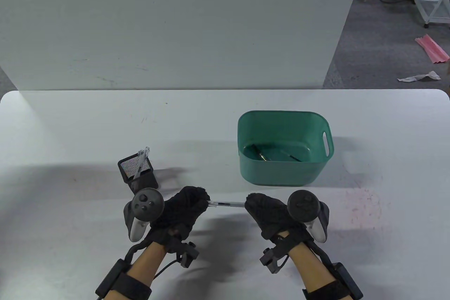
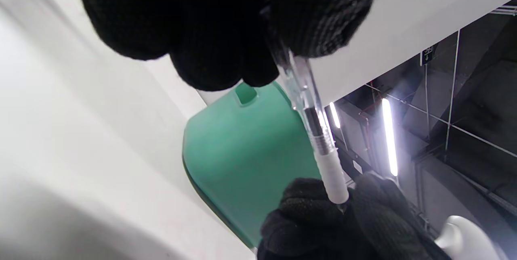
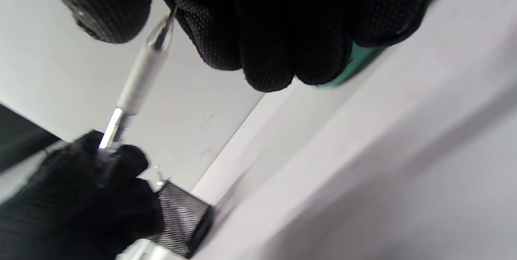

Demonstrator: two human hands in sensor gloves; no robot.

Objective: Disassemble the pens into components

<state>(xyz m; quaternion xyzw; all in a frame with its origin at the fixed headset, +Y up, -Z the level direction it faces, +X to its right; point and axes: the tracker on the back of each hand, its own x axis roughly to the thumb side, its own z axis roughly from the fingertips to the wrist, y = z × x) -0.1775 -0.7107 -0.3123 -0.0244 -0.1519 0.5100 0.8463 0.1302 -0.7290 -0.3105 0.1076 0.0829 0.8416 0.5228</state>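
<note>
The left hand [image 1: 184,208] pinches one end of a clear pen [image 1: 226,204], its fingers curled round the transparent cap or clip end. The right hand [image 1: 269,214] holds the opposite end: in the left wrist view its fingertips [image 2: 311,207] close on the white grip section, and in the right wrist view the pointed tip appears to sit just at the fingers. So both hands are closed on the same pen, one at each end.

The pen hangs in the air between them, above the near part of the table [image 1: 70,131], roughly mid-way along its near edge. Its long axis lies level and runs parallel to that near edge, cap end toward the left hand, writing tip toward the right.

This looks like the start of taking this pen apart: the barrel appears whole, with the metal band between clear body and white grip closed up. The next move probably calls for a steady hold at the left and a twist or straight pull at the right to free the tip section or cap, keeping the axis straight so the refill does not bend.

Further out, a black mesh holder [image 1: 137,172] with clear pens standing in it sits just beyond the left hand. A green bin [image 1: 284,170] stands toward the right, beyond the right hand, with a few dark parts lying in its bottom.
</note>
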